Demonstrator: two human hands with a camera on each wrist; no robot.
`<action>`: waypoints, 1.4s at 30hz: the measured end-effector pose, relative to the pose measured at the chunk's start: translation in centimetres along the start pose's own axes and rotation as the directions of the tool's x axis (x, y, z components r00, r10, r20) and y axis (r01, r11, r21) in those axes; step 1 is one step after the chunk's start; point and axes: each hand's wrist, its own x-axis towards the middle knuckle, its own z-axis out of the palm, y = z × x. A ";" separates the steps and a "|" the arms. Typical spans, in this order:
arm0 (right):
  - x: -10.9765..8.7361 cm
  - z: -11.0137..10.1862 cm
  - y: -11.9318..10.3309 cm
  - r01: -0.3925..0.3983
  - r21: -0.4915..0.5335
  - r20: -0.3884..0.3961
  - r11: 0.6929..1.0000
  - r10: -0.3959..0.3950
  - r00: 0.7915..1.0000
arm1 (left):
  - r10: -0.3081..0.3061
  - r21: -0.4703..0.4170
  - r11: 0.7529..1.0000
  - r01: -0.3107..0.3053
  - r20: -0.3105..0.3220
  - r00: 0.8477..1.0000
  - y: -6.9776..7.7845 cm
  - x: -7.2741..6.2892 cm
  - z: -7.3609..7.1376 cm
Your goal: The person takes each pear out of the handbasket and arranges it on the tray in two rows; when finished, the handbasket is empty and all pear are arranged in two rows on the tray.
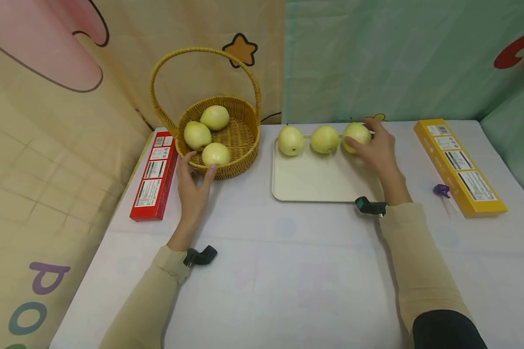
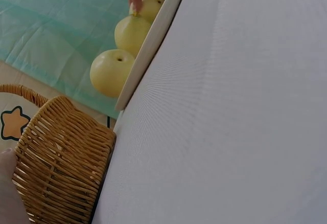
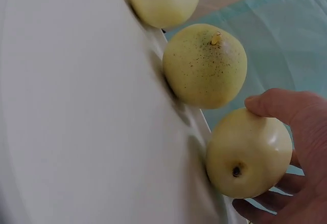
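Note:
My right hand (image 1: 379,148) grips a round, pale yellow-green pear (image 1: 356,137) at the right end of a row of three. Its thumb lies on one side of the fruit, the other fingers around the far side. A middle pear (image 3: 205,66) and a left pear (image 1: 290,140) sit along the back edge of a cream tray (image 1: 319,184). At the wicker basket (image 1: 240,162), my left hand (image 1: 193,191) touches the near rim with thumb and fingers spread. Inside, a near pear (image 1: 216,153) lies beside that hand, with two more pears (image 1: 197,135) behind.
A red box (image 1: 154,177) lies left of the basket, whose tall handle (image 1: 205,50) arches upward. On the right are a yellow box (image 1: 460,167) and a purple-wrapped lollipop (image 1: 441,190). Curtains (image 1: 375,58) hang close behind the white-covered table (image 1: 279,271).

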 end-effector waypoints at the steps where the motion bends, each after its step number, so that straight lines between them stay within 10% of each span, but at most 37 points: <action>1: 0.0 0.1 -0.1 -0.001 -0.001 0.003 1.000 0.001 1.000 | -0.001 0.000 1.000 0.001 -0.001 1.000 0.0 0.0 0.0; 11: -0.2 0.7 0.1 -0.078 0.035 -0.122 0.996 0.082 0.989 | -0.003 0.001 1.000 0.003 0.004 1.000 -0.1 0.1 -0.1; 32: -0.2 0.5 -0.2 -0.064 0.009 -0.019 0.998 0.065 0.998 | 0.010 -0.004 1.000 -0.010 0.008 1.000 0.1 0.0 -0.1; 42: -0.1 0.8 0.2 -0.116 0.034 -0.114 0.993 0.119 0.986 | 0.005 -0.009 1.000 -0.005 0.005 1.000 -0.1 0.0 -0.1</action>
